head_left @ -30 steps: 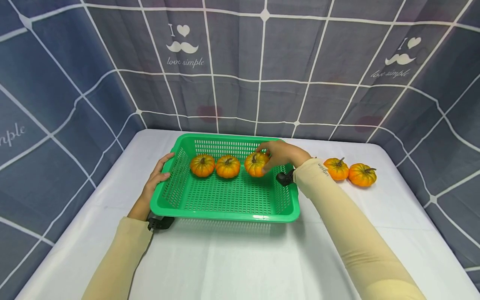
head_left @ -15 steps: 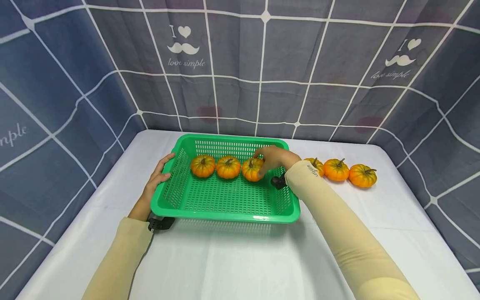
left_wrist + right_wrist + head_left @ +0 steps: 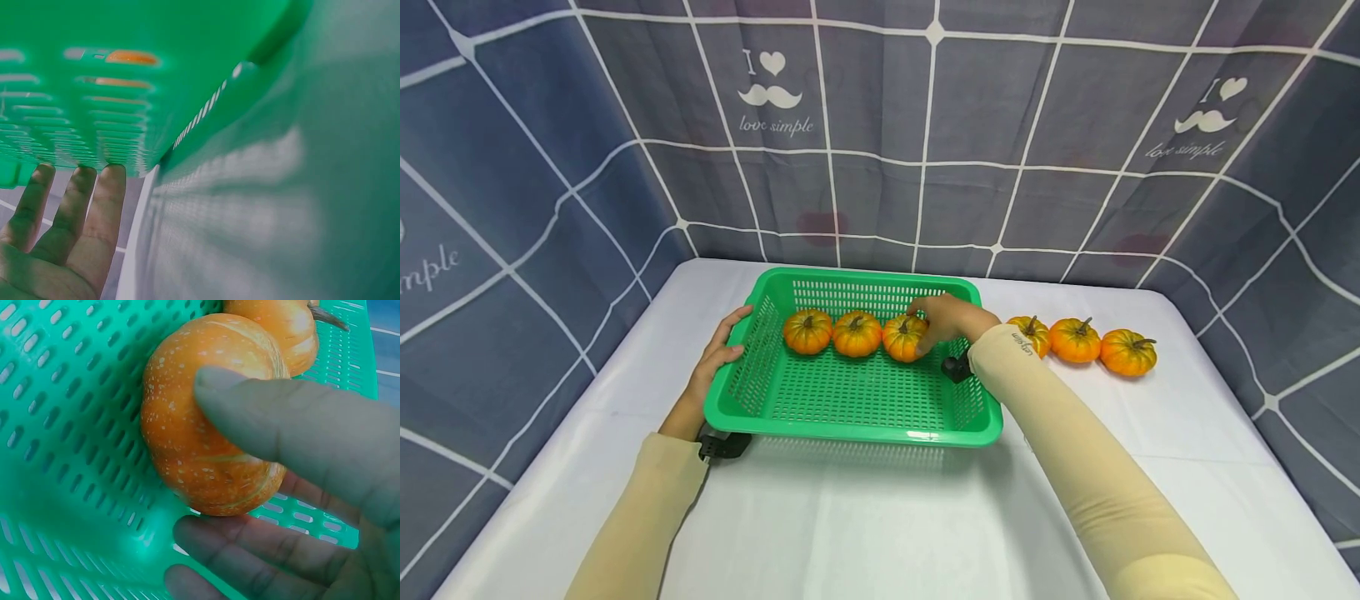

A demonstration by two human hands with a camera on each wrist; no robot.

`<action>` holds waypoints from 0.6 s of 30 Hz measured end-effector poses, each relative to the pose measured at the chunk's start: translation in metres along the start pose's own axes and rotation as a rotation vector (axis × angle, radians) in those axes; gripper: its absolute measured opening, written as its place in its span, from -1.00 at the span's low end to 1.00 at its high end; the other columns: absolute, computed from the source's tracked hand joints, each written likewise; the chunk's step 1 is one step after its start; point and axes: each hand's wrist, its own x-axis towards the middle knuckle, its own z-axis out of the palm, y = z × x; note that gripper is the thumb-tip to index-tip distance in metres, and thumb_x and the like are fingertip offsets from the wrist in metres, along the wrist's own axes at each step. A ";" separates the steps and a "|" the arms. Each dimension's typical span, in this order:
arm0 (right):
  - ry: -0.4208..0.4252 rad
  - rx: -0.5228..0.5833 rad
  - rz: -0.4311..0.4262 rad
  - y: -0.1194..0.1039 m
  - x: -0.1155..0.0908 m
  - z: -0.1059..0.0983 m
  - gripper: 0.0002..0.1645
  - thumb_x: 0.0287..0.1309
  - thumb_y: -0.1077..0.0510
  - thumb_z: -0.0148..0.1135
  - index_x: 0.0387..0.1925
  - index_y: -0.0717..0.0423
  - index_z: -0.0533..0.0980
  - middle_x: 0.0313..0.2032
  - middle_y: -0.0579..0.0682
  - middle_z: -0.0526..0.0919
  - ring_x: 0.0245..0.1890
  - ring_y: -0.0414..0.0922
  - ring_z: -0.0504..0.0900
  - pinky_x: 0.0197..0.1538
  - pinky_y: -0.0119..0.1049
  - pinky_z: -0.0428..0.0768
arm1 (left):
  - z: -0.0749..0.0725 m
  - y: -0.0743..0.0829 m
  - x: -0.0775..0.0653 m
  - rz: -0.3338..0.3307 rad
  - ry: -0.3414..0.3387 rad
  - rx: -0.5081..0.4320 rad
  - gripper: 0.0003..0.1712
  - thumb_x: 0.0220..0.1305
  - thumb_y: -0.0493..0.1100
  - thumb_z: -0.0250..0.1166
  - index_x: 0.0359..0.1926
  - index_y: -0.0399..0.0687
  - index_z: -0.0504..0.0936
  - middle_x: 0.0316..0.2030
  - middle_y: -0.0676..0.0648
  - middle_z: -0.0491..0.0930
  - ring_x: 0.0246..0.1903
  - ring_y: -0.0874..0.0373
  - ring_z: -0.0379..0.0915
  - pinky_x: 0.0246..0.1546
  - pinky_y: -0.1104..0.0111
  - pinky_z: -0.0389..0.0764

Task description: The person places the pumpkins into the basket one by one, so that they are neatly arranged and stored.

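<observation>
In the head view, a green plastic basket (image 3: pixel 850 437) stands on the table with three small orange pumpkins in a row inside. The rightmost pumpkin (image 3: pixel 901 338) is gripped between the thumb and fingers of my right hand (image 3: pixel 951 317). In the right wrist view, that pumpkin (image 3: pixel 181 425) sits on the slotted floor, the thumb across it. The middle pumpkin (image 3: pixel 857 334) and left pumpkin (image 3: pixel 808 332) lie beside it. My left hand (image 3: pixel 711 367) rests against the basket's left side. Its straight fingers (image 3: pixel 103 212) touch the slotted wall in the left wrist view.
To the right of the basket, three more pumpkins lie in a row on the white table (image 3: pixel 865 525): one partly behind the sleeve (image 3: pixel 1032 332), a middle pumpkin (image 3: pixel 1076 340) and an end pumpkin (image 3: pixel 1127 352). A grey checked curtain (image 3: pixel 880 108) surrounds the table.
My right hand has moved slightly left and lowered the pumpkin onto the basket floor. The sleeve has uncovered a third pumpkin on the table. My left hand keeps its place.
</observation>
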 end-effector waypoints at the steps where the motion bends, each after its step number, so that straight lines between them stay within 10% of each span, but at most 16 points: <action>1: 0.002 0.004 0.004 0.000 0.000 0.000 -0.08 0.21 0.15 0.60 0.54 0.15 0.41 0.44 0.32 0.47 0.49 0.28 0.37 0.47 0.17 0.41 | 0.000 0.000 0.000 0.001 -0.001 -0.004 -0.30 0.53 -0.33 -0.21 0.55 0.27 0.32 0.45 0.12 0.35 0.31 0.25 0.41 0.22 0.46 0.51; 18: 0.059 0.043 -0.066 -0.006 -0.024 -0.008 -0.12 0.30 0.14 0.54 0.56 0.18 0.38 0.35 0.36 0.55 0.41 0.32 0.46 0.39 0.19 0.51 | -0.001 -0.002 -0.001 -0.031 0.005 -0.001 -0.31 0.53 -0.29 -0.20 0.54 0.33 0.32 0.46 0.11 0.29 0.31 0.22 0.38 0.22 0.45 0.50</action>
